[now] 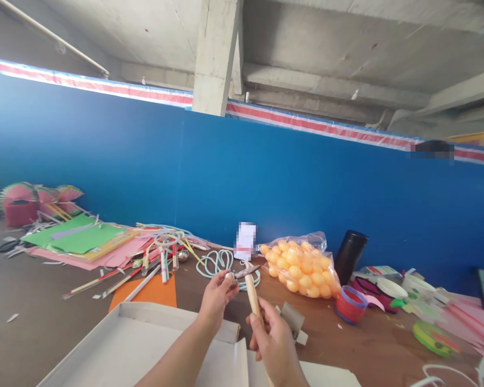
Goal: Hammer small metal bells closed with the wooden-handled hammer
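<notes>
My left hand (218,301) pinches a small shiny silver ball (230,277) between thumb and fingers. My right hand (272,333) is wrapped round the wooden handle (251,295) of a hammer. The hammer's narrow metal head (248,272) has one end tapering to the right, while its other end is at the silver ball; whether they touch I cannot tell. Below both hands lies an open white cardboard box (161,344). Behind them a pale blue cord (218,262) is coiled on the brown table.
A bag of orange balls (300,267) and a black bottle (350,255) stand behind to the right, near a red tape roll (350,304) and a green tape dispenser (433,338). Coloured paper (80,234) and several sticks lie left. A blue partition (306,183) closes the back.
</notes>
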A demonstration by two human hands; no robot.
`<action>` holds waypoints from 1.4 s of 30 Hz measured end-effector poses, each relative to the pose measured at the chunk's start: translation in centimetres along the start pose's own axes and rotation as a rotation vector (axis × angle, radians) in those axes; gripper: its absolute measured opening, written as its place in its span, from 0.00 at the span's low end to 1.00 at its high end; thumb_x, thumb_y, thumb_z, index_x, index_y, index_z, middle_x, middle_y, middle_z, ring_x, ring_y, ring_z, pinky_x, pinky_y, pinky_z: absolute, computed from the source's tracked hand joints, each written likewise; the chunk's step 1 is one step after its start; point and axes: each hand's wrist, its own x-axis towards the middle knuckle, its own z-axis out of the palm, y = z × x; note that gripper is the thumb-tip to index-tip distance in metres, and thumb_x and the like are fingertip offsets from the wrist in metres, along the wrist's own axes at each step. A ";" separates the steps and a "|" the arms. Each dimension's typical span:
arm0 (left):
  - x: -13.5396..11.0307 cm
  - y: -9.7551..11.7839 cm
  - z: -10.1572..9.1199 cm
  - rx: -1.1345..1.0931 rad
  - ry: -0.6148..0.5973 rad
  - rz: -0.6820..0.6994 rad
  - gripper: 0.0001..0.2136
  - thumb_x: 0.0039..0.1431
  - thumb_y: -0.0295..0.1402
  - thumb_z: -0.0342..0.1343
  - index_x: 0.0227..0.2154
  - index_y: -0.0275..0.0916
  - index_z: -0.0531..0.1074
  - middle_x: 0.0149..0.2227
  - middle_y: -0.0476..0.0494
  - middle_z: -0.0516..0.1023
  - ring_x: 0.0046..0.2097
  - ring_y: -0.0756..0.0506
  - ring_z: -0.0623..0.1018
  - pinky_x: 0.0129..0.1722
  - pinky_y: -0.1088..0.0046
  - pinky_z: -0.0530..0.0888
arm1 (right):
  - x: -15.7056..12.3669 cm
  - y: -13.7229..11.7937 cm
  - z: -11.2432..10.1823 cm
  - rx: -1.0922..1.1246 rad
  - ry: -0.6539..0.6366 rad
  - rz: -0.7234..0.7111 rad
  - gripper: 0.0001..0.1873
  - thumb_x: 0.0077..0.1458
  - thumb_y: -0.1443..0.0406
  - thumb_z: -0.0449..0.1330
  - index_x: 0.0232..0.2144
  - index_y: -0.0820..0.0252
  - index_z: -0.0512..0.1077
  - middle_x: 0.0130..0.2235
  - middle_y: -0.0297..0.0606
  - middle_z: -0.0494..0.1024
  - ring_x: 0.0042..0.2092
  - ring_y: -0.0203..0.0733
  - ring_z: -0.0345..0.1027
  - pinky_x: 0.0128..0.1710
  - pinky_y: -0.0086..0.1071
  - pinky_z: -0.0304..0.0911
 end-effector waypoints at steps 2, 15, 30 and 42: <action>0.0 0.0 0.0 -0.009 0.028 0.014 0.10 0.49 0.29 0.58 0.36 0.33 0.68 0.32 0.42 0.74 0.31 0.51 0.76 0.40 0.69 0.74 | 0.0 -0.3 0.1 -0.003 0.023 0.006 0.24 0.51 0.56 0.53 0.50 0.57 0.62 0.29 0.38 0.73 0.19 0.33 0.61 0.11 0.23 0.56; 0.0 -0.1 0.2 0.039 0.020 -0.019 0.10 0.51 0.28 0.56 0.37 0.32 0.67 0.31 0.41 0.74 0.30 0.50 0.76 0.37 0.70 0.74 | 0.1 -0.6 0.0 -0.001 -0.002 0.024 0.24 0.51 0.56 0.52 0.50 0.59 0.62 0.30 0.38 0.73 0.19 0.32 0.61 0.12 0.23 0.57; 0.1 -0.2 0.0 0.023 0.042 -0.002 0.10 0.51 0.29 0.57 0.37 0.32 0.67 0.32 0.41 0.73 0.31 0.50 0.76 0.37 0.70 0.74 | 0.3 -0.5 -0.1 0.007 0.003 0.031 0.23 0.52 0.57 0.51 0.49 0.59 0.61 0.30 0.37 0.72 0.19 0.31 0.61 0.13 0.22 0.56; 0.2 -0.4 -0.2 0.037 0.017 -0.024 0.11 0.51 0.29 0.57 0.37 0.32 0.68 0.31 0.42 0.73 0.30 0.50 0.75 0.35 0.71 0.74 | 0.3 -0.3 -0.2 -0.016 -0.050 0.040 0.21 0.52 0.58 0.52 0.47 0.59 0.63 0.30 0.37 0.72 0.20 0.31 0.62 0.13 0.22 0.57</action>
